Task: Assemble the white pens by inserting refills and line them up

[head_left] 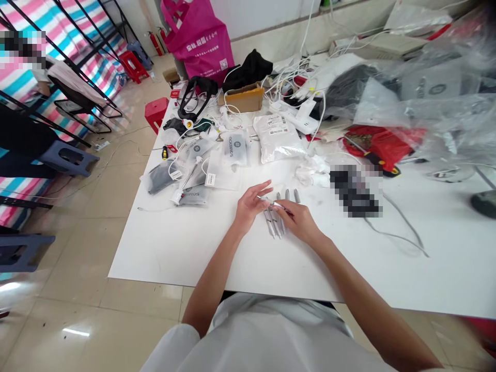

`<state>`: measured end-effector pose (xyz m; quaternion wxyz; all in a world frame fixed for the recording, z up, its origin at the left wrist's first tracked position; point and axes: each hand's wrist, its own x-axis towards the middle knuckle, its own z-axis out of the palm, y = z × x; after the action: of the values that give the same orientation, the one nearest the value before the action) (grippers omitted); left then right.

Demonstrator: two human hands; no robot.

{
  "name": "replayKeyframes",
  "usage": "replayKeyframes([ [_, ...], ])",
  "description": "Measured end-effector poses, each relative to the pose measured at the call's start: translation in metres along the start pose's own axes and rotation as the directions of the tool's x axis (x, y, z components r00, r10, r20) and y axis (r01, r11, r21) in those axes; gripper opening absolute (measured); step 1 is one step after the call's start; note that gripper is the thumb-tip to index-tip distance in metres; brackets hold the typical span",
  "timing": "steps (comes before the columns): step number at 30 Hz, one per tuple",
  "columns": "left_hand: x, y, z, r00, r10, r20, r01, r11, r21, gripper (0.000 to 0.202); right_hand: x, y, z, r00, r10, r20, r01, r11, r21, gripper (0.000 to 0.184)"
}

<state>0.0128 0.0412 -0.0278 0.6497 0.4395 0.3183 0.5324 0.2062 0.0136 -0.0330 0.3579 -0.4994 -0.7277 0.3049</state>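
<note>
Above the white table, a white and grey pen spans the gap between my two hands. My left hand pinches one end of it near the thumb, its other fingers stretched out. My right hand is closed around the other end, with its fingers partly hidden. Several similar silver-grey pens lie side by side on the table beneath my hands. Part of that row is covered by my right hand, and a few pen ends stick out beyond it.
Packets, a white parcel and tangled cables crowd the back of the white table. Crumpled white plastic lies ahead of the pens. Clear plastic bags fill the right rear. A grey cable trails at right.
</note>
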Motion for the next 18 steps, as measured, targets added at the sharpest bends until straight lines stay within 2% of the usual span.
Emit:
replayKeyframes([
  [2, -0.001, 0.001, 0.000, 0.999, -0.033, 0.042, 0.032, 0.999, 0.027, 0.047, 0.000, 0.004, -0.003, 0.997, -0.073, -0.028, 0.070, 0.993, -0.091, 0.036],
  [5, -0.001, -0.003, 0.002, 1.000, -0.006, -0.022, 0.008, 0.995, 0.098, 0.053, 0.000, 0.009, -0.007, 0.983, -0.180, -0.021, 0.172, 0.964, -0.203, 0.037],
  [7, 0.000, -0.006, 0.002, 1.000, 0.018, -0.024, -0.014, 0.990, 0.141, 0.058, 0.000, 0.013, -0.010, 0.973, -0.227, -0.033, 0.212, 0.943, -0.255, 0.034],
  [11, -0.001, -0.008, 0.002, 1.000, -0.003, -0.023, 0.009, 0.963, 0.269, 0.033, 0.003, 0.025, -0.015, 0.952, -0.304, -0.032, 0.277, 0.901, -0.334, 0.026],
  [14, -0.003, -0.007, 0.000, 0.998, 0.027, -0.061, 0.001, 0.909, 0.417, 0.031, 0.005, 0.033, -0.016, 0.940, -0.341, -0.025, 0.310, 0.880, -0.359, 0.020],
  [18, -0.004, -0.005, -0.002, 0.997, 0.075, -0.018, -0.048, 0.791, 0.610, 0.033, 0.005, 0.033, -0.015, 0.950, -0.311, -0.040, 0.278, 0.895, -0.348, 0.019],
])
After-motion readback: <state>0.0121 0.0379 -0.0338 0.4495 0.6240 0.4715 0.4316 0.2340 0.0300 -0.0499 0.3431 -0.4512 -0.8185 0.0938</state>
